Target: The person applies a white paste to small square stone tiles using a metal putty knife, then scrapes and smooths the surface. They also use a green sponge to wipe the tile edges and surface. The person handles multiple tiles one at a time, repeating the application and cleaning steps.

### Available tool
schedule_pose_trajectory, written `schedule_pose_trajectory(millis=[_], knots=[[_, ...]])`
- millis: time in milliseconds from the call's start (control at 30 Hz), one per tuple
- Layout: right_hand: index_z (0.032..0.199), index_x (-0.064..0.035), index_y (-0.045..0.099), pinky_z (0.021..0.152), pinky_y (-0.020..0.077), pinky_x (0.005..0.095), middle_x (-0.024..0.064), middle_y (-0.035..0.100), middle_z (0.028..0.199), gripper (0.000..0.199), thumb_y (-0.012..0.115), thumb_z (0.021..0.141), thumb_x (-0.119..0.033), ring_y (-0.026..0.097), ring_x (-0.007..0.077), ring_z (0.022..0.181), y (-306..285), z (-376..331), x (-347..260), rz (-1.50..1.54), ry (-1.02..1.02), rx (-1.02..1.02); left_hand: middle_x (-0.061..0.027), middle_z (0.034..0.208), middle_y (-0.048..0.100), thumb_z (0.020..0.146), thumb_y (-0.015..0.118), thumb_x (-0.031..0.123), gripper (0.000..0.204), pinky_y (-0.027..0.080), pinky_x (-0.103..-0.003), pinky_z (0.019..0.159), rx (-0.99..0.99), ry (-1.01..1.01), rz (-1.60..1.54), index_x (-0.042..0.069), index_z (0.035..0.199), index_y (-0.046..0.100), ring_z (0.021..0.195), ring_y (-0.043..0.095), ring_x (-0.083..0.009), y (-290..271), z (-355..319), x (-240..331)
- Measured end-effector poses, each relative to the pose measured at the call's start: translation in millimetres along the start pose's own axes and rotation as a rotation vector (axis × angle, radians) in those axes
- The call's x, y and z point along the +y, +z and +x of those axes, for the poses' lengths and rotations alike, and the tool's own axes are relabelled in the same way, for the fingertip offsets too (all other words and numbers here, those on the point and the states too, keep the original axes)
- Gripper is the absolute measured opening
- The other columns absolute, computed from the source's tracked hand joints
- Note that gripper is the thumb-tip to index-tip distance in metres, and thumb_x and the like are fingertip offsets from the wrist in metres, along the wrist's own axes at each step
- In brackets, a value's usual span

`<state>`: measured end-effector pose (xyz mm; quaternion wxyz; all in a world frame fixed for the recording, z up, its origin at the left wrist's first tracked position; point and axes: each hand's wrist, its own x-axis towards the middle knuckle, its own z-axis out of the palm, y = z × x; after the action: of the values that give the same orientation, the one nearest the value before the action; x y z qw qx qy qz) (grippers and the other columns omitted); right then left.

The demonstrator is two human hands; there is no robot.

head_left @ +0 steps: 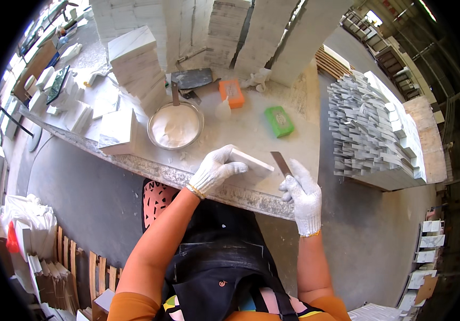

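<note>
Both hands wear white knitted gloves. My left hand [215, 170] is closed on one end of a thin white stone tile [253, 162], held tilted over the table's front edge. A putty knife [280, 161] with a flat dark blade is in my right hand [304, 197], its blade pointing up and left, apart from the tile. The glove hides the knife's handle. Beyond my left hand stands a round metal bowl [150, 137] of white paste [175, 127]. Another flat-bladed tool [175, 94] leans upright at the bowl's far rim.
On the dusty table [224, 134] lie an orange block [232, 93] and a green block [278, 122]. Stacked white tiles [133, 64] rise behind the bowl, with large stone slabs [273, 32] further back. A tall tile pile [372, 128] stands right of the table.
</note>
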<state>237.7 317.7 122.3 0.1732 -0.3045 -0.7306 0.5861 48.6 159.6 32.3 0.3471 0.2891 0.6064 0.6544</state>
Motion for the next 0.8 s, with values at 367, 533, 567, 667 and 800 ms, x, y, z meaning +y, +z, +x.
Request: schedule_pose_trajectory(millis=[367,533,567,667,800], knots=[[0.140,0.0034,0.057,0.061,0.0509,0.0239,0.0091,0.068,0.086,0.043,0.062,0.100,-0.009,0.061,0.0116,0.067,-33.7,-11.2,25.6,0.170,0.014,0.053,-0.0080,0.115,0.069,0.099,0.069,0.023,0.039,0.054,-0.034,0.096,0.022,-0.289,-0.617,-0.003,0.126,0.061,0.103,0.067,-0.0174,14.7,-22.2,14.1],[0.141,0.0047,0.056,0.064,0.0528,0.0273,0.0106,0.070,0.087,0.046,0.064,0.099,-0.011,0.063,0.0144,0.069,-31.0,-14.3,28.5,0.248,-0.002,0.026,-0.0152,0.114,0.071,0.100,0.067,0.027,0.042,0.061,-0.040,0.090,-0.042,-0.489,-0.951,-0.005,0.127,0.059,0.100,0.073,-0.0267,22.5,-35.3,13.5],[0.141,0.0049,0.055,0.064,0.0530,0.0279,0.0108,0.070,0.087,0.047,0.065,0.099,-0.012,0.063,0.0149,0.070,-28.6,-15.9,30.0,0.271,-0.004,0.016,-0.0165,0.111,0.072,0.101,0.066,0.029,0.042,0.063,-0.041,0.084,-0.012,-0.521,-1.007,-0.003,0.128,0.060,0.095,0.075,-0.0290,28.2,-37.9,12.9],[0.142,0.0051,0.054,0.066,0.0535,0.0289,0.0116,0.071,0.088,0.049,0.066,0.098,-0.013,0.065,0.0163,0.072,-22.8,-19.1,29.4,0.315,-0.006,-0.034,-0.0140,0.102,0.074,0.103,0.063,0.034,0.043,0.064,-0.041,0.077,-0.013,-0.619,-1.124,-0.001,0.127,0.061,0.086,0.075,-0.0273,38.0,-47.5,-2.9],[0.143,0.0046,0.054,0.068,0.0538,0.0293,0.0125,0.071,0.090,0.050,0.067,0.098,-0.014,0.066,0.0174,0.074,-18.8,-22.7,20.9,0.341,0.027,-0.078,-0.0014,0.073,0.057,0.105,0.053,0.048,0.052,0.044,-0.031,0.048,-0.125,-0.659,-0.957,0.000,0.124,0.062,0.053,0.052,-0.0153,52.9,-56.6,-1.3]])
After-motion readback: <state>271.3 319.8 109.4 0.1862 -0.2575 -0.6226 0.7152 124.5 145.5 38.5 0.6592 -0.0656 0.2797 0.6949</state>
